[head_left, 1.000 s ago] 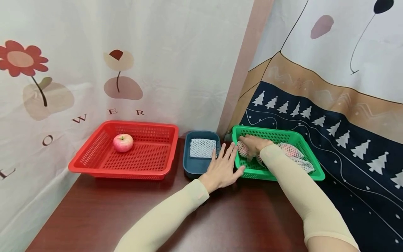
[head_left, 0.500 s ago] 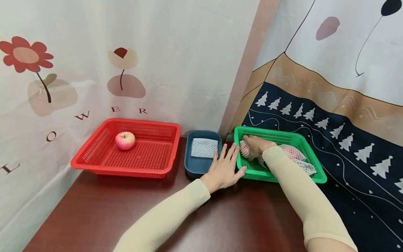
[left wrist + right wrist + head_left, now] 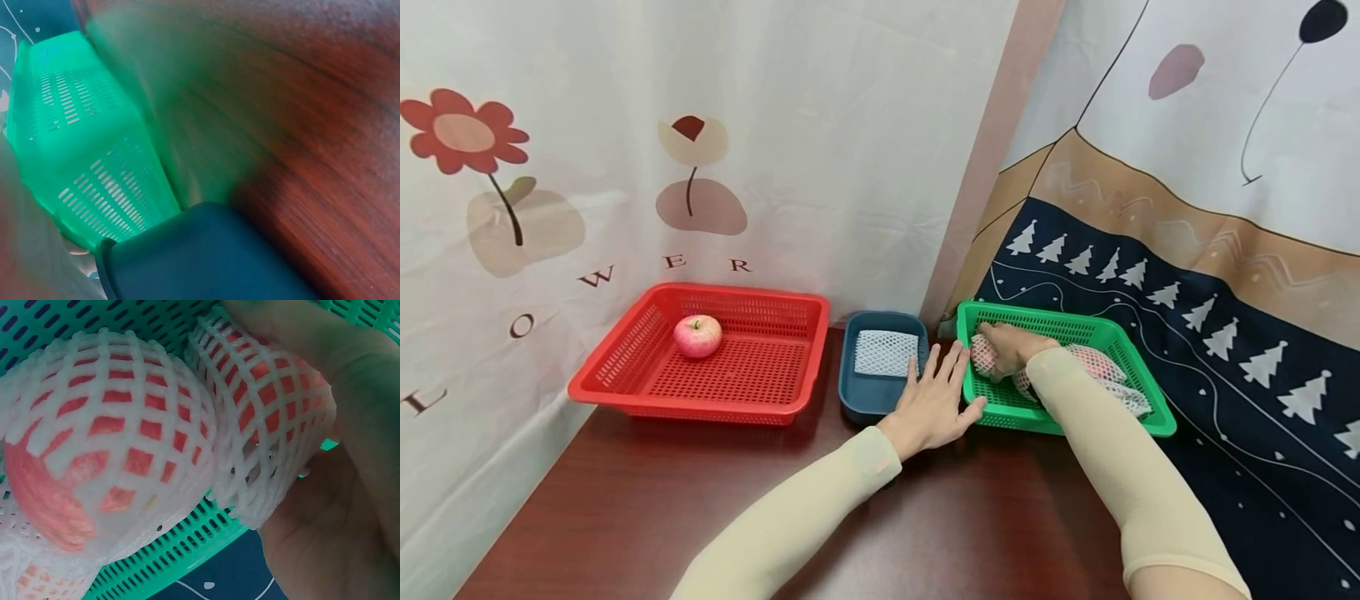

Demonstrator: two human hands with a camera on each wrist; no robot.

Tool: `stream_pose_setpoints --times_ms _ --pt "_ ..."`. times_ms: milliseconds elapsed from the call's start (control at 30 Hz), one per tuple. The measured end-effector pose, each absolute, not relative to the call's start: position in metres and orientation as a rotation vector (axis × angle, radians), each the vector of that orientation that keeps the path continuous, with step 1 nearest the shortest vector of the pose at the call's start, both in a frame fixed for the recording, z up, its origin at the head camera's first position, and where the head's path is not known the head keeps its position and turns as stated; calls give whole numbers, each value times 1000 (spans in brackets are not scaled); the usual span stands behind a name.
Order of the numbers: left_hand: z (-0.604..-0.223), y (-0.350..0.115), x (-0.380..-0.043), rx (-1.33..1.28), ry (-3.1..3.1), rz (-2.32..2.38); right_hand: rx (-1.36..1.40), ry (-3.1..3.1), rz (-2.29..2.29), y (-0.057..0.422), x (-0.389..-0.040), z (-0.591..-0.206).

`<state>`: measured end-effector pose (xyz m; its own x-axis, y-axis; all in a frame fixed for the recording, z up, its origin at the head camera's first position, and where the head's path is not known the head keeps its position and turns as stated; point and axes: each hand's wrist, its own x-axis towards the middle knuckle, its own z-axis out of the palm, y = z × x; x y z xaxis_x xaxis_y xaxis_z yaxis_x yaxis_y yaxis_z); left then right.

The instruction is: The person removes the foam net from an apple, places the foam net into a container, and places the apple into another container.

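My right hand (image 3: 1015,346) reaches into the green basket (image 3: 1159,414) and grips an apple (image 3: 275,394) wrapped in a white foam net, thumb and fingers on opposite sides of it. Beside that one, a second net-wrapped apple (image 3: 125,425) leans close in the right wrist view, its red skin bare at one end. My left hand (image 3: 928,408) lies with straight, spread fingers between the blue container (image 3: 871,396) and the green basket, fingertips at the basket's near left rim. Inside the blue container sits a flat white foam net (image 3: 886,353).
At the left stands a red basket (image 3: 752,410) with one bare apple (image 3: 697,336) in it. More wrapped fruit (image 3: 1093,362) lies in the right part of the green basket. Printed curtains (image 3: 820,150) hang right behind the containers on the brown table (image 3: 700,492).
The head view has shifted slightly. Both hands stay where they were, the right one still on the wrapped apple.
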<state>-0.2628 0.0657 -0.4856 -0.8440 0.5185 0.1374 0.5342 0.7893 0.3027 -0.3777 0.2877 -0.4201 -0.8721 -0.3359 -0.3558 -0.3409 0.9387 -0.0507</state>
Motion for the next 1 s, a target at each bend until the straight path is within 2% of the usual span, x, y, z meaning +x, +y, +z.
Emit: stream_pose_setpoints --times_ms 1000 --pt "-485 66 -264 -862 -2938 -507 -521 2764 -79 295 -377 -416"
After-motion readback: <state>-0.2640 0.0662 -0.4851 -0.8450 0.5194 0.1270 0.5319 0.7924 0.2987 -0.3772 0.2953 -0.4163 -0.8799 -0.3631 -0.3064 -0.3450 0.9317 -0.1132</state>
